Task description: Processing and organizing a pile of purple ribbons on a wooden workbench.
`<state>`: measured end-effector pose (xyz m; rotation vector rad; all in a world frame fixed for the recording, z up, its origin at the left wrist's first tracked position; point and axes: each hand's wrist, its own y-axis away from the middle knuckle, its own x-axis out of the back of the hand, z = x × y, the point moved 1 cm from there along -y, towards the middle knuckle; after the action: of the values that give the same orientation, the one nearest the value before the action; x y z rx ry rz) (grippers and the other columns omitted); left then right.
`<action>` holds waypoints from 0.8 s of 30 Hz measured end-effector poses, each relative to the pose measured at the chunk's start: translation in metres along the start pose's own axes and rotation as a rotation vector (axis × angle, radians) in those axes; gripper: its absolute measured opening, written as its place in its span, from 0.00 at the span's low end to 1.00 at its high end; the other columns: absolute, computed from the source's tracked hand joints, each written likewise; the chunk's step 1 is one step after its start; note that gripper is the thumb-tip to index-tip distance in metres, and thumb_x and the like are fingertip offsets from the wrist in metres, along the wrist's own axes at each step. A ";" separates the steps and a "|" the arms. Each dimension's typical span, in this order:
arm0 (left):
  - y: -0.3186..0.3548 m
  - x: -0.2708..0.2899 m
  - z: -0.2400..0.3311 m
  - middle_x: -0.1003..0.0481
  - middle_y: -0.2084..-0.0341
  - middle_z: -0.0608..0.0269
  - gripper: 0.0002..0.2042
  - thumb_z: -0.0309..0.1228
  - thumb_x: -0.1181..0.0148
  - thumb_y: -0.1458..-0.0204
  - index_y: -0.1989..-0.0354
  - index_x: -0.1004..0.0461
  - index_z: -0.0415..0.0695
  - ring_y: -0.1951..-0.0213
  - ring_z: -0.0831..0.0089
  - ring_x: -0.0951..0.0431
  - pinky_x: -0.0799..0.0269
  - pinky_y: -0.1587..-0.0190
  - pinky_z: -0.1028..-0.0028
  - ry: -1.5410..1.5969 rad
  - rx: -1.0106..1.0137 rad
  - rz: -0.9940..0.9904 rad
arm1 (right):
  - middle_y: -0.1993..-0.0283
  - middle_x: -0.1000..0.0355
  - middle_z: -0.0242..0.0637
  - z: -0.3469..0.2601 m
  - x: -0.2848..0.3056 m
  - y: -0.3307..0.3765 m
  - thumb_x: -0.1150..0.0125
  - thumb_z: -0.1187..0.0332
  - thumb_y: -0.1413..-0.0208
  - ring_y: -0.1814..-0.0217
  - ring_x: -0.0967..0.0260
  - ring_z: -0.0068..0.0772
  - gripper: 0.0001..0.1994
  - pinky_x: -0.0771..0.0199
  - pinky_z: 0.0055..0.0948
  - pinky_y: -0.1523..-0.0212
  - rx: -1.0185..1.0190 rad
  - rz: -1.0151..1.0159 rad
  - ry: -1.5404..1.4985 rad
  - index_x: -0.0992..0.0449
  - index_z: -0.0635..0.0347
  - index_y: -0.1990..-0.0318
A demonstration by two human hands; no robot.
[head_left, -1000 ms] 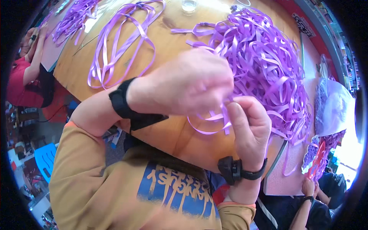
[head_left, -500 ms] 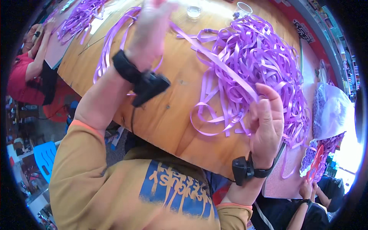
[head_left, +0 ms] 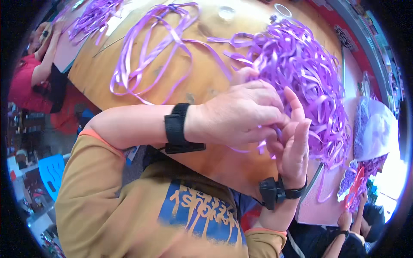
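Observation:
My left hand (head_left: 241, 112) reaches across to the right, fingers bent and closed, its fingertips meeting my right hand. Slivers of purple ribbon show at its fingers. My right hand (head_left: 293, 144) is palm up, index finger and thumb raised, the other fingers curled on the ribbon; the exact grip is hidden behind my left hand. Just beyond both hands lies a large tangled pile of purple ribbon (head_left: 301, 81). A looser looped bundle of purple ribbon (head_left: 129, 56) rests to the left, and a strand (head_left: 213, 53) runs from it toward my left hand.
The wooden table (head_left: 97, 77) bears a clear cup (head_left: 226, 13) and a round clear ring-shaped rim (head_left: 282, 10) at the back. A co-worker in red (head_left: 32, 84) sits at the far left by more ribbon (head_left: 92, 19). At right are a plastic bag (head_left: 374, 127) and another person's hands (head_left: 345, 220).
My left hand has swung from the back of the table down and right to meet my right hand. The ribbon stretched between them has slackened, and the left loops now lie spread out.

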<state>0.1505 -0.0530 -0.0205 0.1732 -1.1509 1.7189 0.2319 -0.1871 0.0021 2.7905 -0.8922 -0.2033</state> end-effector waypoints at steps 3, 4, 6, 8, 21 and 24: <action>0.003 -0.004 -0.006 0.28 0.68 0.68 0.09 0.34 0.39 0.58 0.67 0.28 0.49 0.61 0.71 0.28 0.45 0.49 0.60 -0.010 -0.004 0.016 | 0.76 0.39 0.22 0.001 0.002 0.001 0.54 0.47 0.44 0.83 0.51 0.10 0.35 0.52 0.10 0.83 -0.028 -0.028 -0.041 0.56 0.60 0.37; 0.002 -0.004 -0.008 0.28 0.70 0.68 0.08 0.33 0.39 0.57 0.69 0.28 0.48 0.64 0.72 0.27 0.45 0.49 0.59 -0.002 -0.003 0.017 | 0.76 0.38 0.22 0.000 0.001 0.000 0.52 0.53 0.42 0.82 0.50 0.09 0.32 0.52 0.10 0.83 -0.023 -0.039 -0.062 0.55 0.60 0.37; 0.001 0.000 -0.008 0.28 0.74 0.66 0.06 0.32 0.40 0.57 0.73 0.30 0.47 0.66 0.70 0.27 0.44 0.50 0.59 -0.025 0.019 0.052 | 0.76 0.37 0.22 0.002 0.000 -0.002 0.48 0.65 0.43 0.82 0.49 0.08 0.27 0.51 0.08 0.84 0.006 0.004 -0.066 0.50 0.61 0.39; -0.002 0.001 -0.008 0.30 0.76 0.65 0.05 0.30 0.41 0.57 0.74 0.31 0.46 0.68 0.68 0.28 0.43 0.51 0.60 0.032 -0.031 0.094 | 0.75 0.36 0.22 0.002 0.003 -0.004 0.46 0.70 0.45 0.82 0.47 0.08 0.22 0.52 0.07 0.84 0.027 0.042 -0.087 0.43 0.64 0.44; 0.013 0.168 0.007 0.30 0.75 0.67 0.06 0.28 0.52 0.50 0.71 0.30 0.39 0.69 0.79 0.30 0.34 0.63 0.79 0.108 0.373 0.290 | 0.80 0.44 0.26 -0.071 0.129 0.098 0.52 0.74 0.47 0.88 0.53 0.13 0.06 0.55 0.12 0.90 0.623 0.544 -0.069 0.35 0.62 0.61; 0.068 0.218 -0.012 0.30 0.72 0.68 0.09 0.32 0.53 0.46 0.69 0.30 0.39 0.67 0.80 0.30 0.34 0.61 0.79 0.052 0.492 0.613 | 0.77 0.42 0.29 -0.074 0.208 0.141 0.55 0.72 0.42 0.87 0.53 0.14 0.09 0.53 0.11 0.88 0.606 0.174 -0.456 0.36 0.65 0.56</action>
<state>-0.0024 0.0970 0.0603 0.0748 -0.7582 2.5218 0.3357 -0.4103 0.0926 3.2428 -1.5118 -0.6598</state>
